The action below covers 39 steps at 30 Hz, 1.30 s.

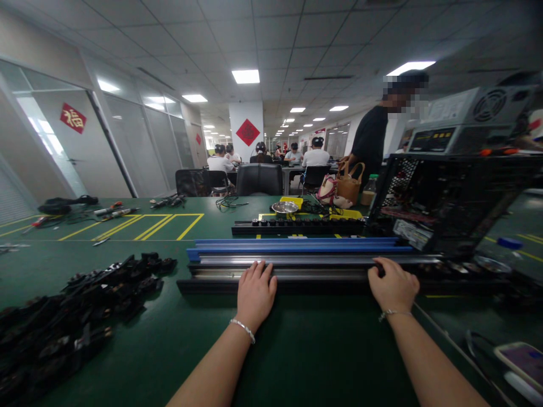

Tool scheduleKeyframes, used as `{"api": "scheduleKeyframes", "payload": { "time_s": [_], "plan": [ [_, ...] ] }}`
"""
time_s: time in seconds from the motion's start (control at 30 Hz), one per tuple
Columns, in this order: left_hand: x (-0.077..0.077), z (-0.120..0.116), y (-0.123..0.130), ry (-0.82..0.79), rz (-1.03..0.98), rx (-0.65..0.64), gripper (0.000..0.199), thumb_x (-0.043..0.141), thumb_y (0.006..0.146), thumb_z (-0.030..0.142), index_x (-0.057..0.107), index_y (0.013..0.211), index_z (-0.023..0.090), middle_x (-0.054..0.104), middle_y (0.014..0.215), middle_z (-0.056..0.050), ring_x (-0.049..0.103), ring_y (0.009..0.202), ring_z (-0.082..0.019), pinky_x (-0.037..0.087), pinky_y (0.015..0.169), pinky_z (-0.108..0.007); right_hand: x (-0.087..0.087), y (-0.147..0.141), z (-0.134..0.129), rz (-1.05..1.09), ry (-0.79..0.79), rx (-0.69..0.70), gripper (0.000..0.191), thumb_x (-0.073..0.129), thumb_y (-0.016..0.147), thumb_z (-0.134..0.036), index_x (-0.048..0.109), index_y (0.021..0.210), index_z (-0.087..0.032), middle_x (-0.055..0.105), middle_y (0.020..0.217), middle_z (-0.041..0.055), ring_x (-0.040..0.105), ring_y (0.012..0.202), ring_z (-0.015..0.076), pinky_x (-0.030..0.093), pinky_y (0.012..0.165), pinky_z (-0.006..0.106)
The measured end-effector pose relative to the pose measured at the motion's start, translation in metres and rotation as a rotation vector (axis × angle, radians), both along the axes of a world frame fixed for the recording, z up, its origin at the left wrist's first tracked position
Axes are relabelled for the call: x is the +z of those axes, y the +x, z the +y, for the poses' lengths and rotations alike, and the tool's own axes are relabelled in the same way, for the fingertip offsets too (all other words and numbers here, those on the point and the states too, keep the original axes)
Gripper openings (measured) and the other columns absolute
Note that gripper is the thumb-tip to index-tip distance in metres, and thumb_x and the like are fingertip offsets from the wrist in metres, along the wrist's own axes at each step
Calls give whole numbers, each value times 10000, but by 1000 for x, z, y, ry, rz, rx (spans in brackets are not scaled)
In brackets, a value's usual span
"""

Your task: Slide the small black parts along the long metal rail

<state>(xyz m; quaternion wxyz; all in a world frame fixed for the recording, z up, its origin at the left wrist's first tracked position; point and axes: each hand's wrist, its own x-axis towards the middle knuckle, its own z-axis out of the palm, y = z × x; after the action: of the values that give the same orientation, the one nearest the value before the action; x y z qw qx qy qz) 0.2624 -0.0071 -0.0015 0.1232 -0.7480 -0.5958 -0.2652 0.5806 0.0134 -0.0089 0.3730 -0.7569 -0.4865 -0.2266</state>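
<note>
My left hand [256, 294] rests on a long black rail [318, 288], palm down, with its fingers stretched over the top and slightly apart. Farther along the same rail, my right hand [395, 284] has its fingers curled over it, thumb and forefinger bent close; the fingertips are partly hidden. Just behind lie another dark rail with a shiny metal strip [322, 260] and a long blue rail [305, 249], all side by side across the green table [314, 350].
A pile of black plastic parts [110, 294] lies at left. An open computer case [445, 198] stands at right, power supplies on top. Behind the rails are a black strip with round parts [297, 226] and a metal dish [284, 207]. A person [368, 135] stands beyond.
</note>
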Motion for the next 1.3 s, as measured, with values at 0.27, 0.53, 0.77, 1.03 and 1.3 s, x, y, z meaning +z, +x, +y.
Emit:
{"api": "scheduleKeyframes", "payload": {
  "time_s": [0.27,0.53,0.77,1.03,1.3],
  "plan": [
    [-2,0,-1,13,-4,4,383,347,903,374,546,1204,246,527,1291,-39,403,1239,-220,327,1016,-407,0,1,1,-11,-26,47,310,424,740,-294,629,945,-186,650,928,69,535,776,222,369,798,381],
    [-2,0,-1,7,-5,5,381,353,903,373,542,1207,246,519,1299,-40,402,1240,-224,330,1017,-412,-1,-2,1,-70,-4,118,294,427,722,-291,631,905,-182,647,867,78,525,729,222,356,755,380],
    [-2,-1,-1,7,2,9,381,342,907,368,539,1208,243,519,1299,-38,402,1239,-221,327,1015,-409,0,-6,1,-95,-11,138,302,424,726,-294,630,914,-179,651,873,76,526,721,216,353,760,371],
    [-3,0,0,14,3,6,383,344,906,375,539,1208,242,519,1298,-38,397,1243,-220,325,1018,-412,0,-12,0,-105,-17,174,305,411,736,-321,624,913,-195,653,872,64,532,743,221,335,805,397],
    [-1,-1,0,3,-3,10,382,345,905,375,539,1209,249,516,1302,-38,393,1247,-221,324,1021,-413,1,-14,0,-103,-43,225,304,413,755,-328,622,929,-192,663,893,75,562,797,240,336,842,423]
  ]
}}
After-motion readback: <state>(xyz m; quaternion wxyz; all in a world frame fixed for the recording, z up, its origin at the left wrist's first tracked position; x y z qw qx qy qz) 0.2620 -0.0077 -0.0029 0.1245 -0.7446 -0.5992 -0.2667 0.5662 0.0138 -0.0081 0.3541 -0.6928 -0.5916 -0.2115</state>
